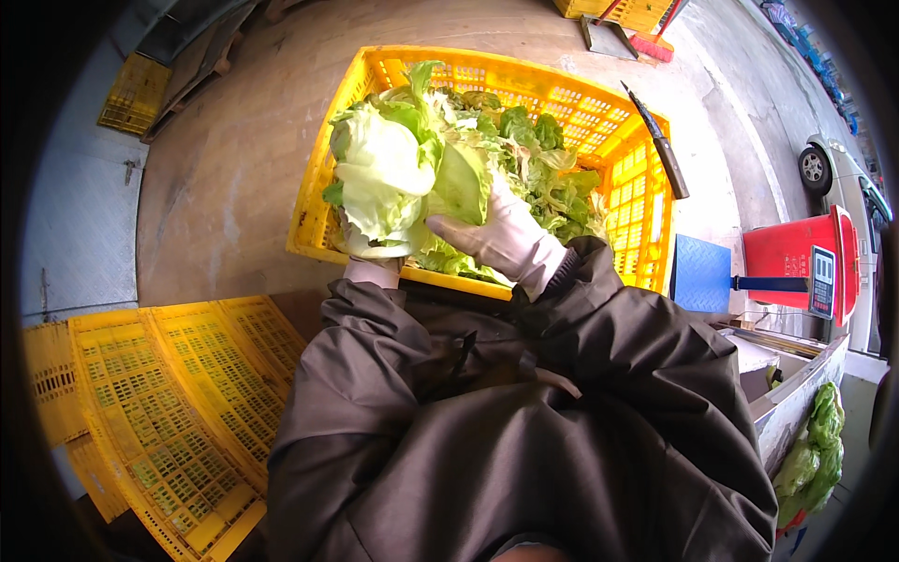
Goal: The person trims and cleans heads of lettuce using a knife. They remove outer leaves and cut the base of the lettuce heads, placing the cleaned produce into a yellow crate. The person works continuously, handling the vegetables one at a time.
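Note:
A head of lettuce [386, 168] is held over the left part of a yellow plastic crate [400, 56]. My left hand [376, 246], in a pale glove, supports it from below, its fingers mostly hidden by the leaves. My right hand [499, 235], gloved too, is at a broad outer leaf [460, 183] on the head's right side, thumb in front and the other fingers partly hidden behind. Loose lettuce leaves [555, 175] lie in the crate, some green, some browned. A knife [666, 151] with a dark handle rests at the crate's right rim, blade pointing up and left.
Stacked yellow crates [189, 379] stand at lower left. To the right are a blue platform scale [702, 274], a red bin [786, 246] and bagged lettuce [808, 456]. A dustpan [607, 38] and red broom [653, 46] lie beyond the crate. A car [839, 168] stands far right.

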Demonstrator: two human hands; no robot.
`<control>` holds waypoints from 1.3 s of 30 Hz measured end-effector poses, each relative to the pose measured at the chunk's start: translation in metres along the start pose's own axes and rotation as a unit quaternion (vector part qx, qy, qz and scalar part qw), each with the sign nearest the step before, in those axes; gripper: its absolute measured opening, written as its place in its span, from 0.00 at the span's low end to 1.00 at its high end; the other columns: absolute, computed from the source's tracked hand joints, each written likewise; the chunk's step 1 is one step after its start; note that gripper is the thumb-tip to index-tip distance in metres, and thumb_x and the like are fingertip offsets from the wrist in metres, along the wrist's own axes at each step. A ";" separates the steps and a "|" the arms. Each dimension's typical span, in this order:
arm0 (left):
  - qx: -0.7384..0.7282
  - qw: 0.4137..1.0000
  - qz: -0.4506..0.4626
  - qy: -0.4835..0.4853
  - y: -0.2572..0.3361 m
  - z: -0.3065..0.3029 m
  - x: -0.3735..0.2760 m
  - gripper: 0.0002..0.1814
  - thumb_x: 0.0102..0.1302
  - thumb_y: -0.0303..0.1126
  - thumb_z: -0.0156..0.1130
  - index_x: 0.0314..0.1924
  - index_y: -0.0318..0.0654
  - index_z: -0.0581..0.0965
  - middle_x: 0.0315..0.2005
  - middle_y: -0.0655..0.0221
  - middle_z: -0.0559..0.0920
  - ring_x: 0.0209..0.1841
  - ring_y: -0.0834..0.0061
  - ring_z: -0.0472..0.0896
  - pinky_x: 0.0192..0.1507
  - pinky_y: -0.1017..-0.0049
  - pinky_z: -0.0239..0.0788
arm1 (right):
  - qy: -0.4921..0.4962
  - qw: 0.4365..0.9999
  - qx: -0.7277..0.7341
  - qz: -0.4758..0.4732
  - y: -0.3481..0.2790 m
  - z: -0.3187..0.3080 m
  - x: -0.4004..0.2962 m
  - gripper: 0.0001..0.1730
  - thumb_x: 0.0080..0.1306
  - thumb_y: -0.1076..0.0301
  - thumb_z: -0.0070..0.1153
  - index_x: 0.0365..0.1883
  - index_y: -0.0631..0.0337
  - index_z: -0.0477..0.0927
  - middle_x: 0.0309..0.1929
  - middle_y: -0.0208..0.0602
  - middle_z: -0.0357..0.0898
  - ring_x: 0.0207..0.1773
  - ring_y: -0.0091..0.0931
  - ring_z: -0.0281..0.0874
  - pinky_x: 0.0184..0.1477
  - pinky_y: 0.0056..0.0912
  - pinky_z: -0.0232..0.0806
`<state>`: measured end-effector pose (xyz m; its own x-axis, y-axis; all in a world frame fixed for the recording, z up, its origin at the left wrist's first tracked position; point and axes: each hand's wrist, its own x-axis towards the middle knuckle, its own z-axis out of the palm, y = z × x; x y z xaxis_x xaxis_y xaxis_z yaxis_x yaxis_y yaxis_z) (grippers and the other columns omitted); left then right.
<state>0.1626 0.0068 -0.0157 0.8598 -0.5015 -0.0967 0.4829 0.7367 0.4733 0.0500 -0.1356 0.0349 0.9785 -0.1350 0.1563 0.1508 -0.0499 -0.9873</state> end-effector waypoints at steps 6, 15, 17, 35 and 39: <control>-0.044 0.997 -0.064 -0.021 0.000 -0.007 -0.033 0.25 0.66 0.48 0.49 0.58 0.42 0.68 0.51 0.63 0.74 0.48 0.66 0.76 0.44 0.69 0.72 | 0.096 0.949 0.235 0.187 0.002 -0.028 0.012 0.12 0.60 0.76 0.53 0.43 0.67 0.77 0.34 0.36 0.80 0.31 0.26 0.78 0.29 0.30 0.76; 0.292 0.952 -0.088 -0.022 0.005 0.017 -0.043 0.28 0.65 0.49 0.49 0.60 0.41 0.65 0.55 0.62 0.71 0.48 0.65 0.76 0.42 0.70 0.73 | 0.177 0.962 -0.178 0.108 0.053 -0.084 0.018 0.40 0.54 0.57 0.64 0.60 0.67 0.62 0.56 0.53 0.67 0.54 0.41 0.71 0.56 0.37 0.65; 0.617 0.786 -0.049 0.015 0.008 0.044 -0.049 0.32 0.65 0.53 0.47 0.62 0.42 0.63 0.59 0.61 0.68 0.51 0.63 0.74 0.49 0.68 0.70 | 0.142 0.970 -0.192 0.033 0.006 -0.065 0.017 0.46 0.52 0.53 0.66 0.63 0.66 0.60 0.61 0.56 0.63 0.57 0.45 0.69 0.59 0.40 0.63; -0.131 0.967 -0.220 0.018 -0.013 0.012 -0.037 0.34 0.68 0.57 0.35 0.66 0.44 0.56 0.63 0.58 0.64 0.63 0.48 0.63 0.54 0.39 0.62 | 0.244 0.969 -0.040 -0.002 0.044 -0.033 -0.003 0.09 0.66 0.77 0.47 0.44 0.63 0.72 0.39 0.34 0.75 0.40 0.25 0.73 0.41 0.23 0.66; -0.015 0.987 -0.136 -0.087 -0.021 0.008 -0.040 0.33 0.69 0.55 0.35 0.64 0.38 0.60 0.62 0.57 0.65 0.62 0.54 0.65 0.59 0.51 0.61 | 0.205 0.907 0.366 0.033 0.050 -0.040 -0.001 0.10 0.67 0.77 0.43 0.45 0.62 0.72 0.41 0.32 0.75 0.41 0.23 0.72 0.42 0.20 0.67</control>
<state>0.1161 0.0076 -0.0147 0.6577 -0.7506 -0.0633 0.6984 0.5762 0.4245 0.0512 -0.1775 -0.0134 0.8767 -0.4779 -0.0550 0.2938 0.6225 -0.7254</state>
